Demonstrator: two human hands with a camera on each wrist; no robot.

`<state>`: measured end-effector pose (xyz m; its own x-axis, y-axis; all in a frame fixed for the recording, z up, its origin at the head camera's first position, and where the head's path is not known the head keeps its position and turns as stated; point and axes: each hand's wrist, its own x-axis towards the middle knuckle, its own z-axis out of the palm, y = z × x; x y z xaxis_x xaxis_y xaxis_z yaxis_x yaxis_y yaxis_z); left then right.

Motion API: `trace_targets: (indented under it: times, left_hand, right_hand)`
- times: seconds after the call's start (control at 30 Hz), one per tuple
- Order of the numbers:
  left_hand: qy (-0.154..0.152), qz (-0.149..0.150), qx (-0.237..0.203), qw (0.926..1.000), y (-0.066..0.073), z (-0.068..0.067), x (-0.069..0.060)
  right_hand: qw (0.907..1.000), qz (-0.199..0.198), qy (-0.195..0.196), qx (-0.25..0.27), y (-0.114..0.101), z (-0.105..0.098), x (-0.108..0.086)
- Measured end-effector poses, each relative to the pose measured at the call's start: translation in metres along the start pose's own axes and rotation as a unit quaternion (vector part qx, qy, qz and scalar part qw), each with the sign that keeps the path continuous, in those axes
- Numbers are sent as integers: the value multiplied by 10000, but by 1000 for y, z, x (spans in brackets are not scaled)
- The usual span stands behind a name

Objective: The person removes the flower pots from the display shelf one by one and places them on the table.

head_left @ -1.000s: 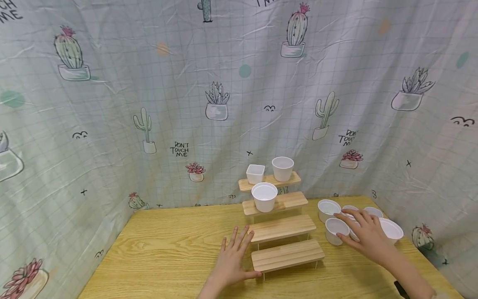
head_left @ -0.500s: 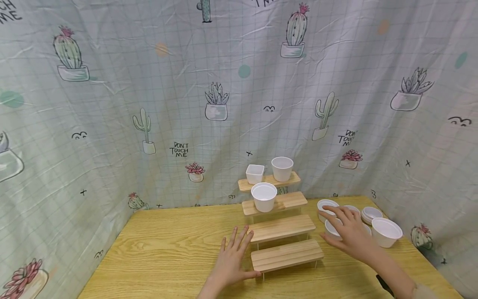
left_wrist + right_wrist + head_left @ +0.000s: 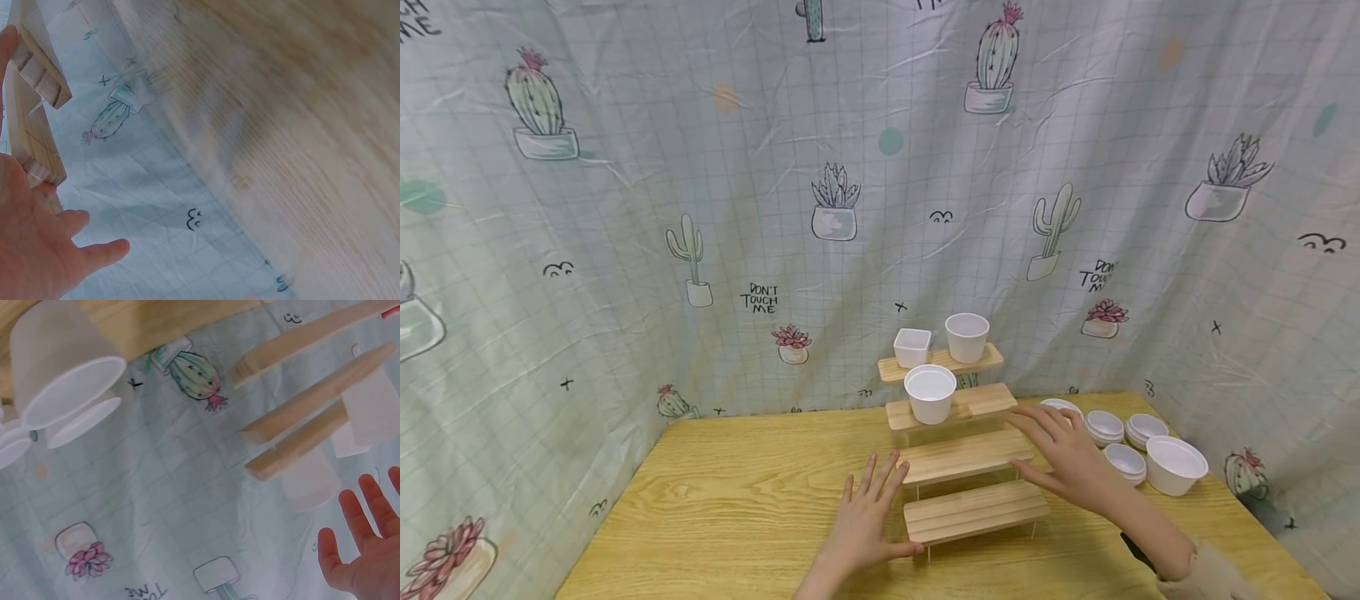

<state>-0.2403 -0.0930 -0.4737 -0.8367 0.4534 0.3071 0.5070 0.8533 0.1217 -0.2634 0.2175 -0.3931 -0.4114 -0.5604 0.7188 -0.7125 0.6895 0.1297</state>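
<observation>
A four-tier wooden stand (image 3: 976, 502) has a square white cup (image 3: 912, 350) and a round cup (image 3: 967, 340) on its top tier, and another round cup (image 3: 930, 396) one tier down. My left hand (image 3: 859, 533) is spread at the stand's left side, thumb at the lowest board's end; in the left wrist view the hand (image 3: 37, 244) is against the boards (image 3: 39, 147). Fingers apart, my right hand (image 3: 1067, 458) hovers by the stand's right end and hides part of it. The right wrist view shows this hand (image 3: 369, 550) with nothing in it.
Several white cups stand right of the stand, among them a large one (image 3: 1176, 467) and a low one (image 3: 1125, 463); one behind (image 3: 1062, 406) is partly covered by my hand. A patterned curtain (image 3: 850, 283) hangs behind the wooden table (image 3: 737, 500).
My right hand has moved left from above the cups to the stand's right end, uncovering some low cups. My left hand and the cups on the stand have stayed put.
</observation>
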Motion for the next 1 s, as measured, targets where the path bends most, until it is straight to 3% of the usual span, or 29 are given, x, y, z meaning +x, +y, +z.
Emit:
trace_targets:
  times: [0.27, 0.47, 0.8, 1.0]
  left_hand:
    - [55, 34, 6, 10000, -1, -2, 1]
    - [60, 35, 45, 10000, -1, 0, 1]
    - [120, 12, 49, 9999, -2, 2, 0]
    - [86, 10, 58, 9999, -1, 2, 1]
  right_hand:
    - [9998, -55, -145, 130, -6, 9, 24]
    - [9991, -180, -30, 372, -10, 16, 39]
    - [9991, -281, 193, 243, -15, 23, 67]
    - [9992, -325, 109, 224, -19, 28, 81]
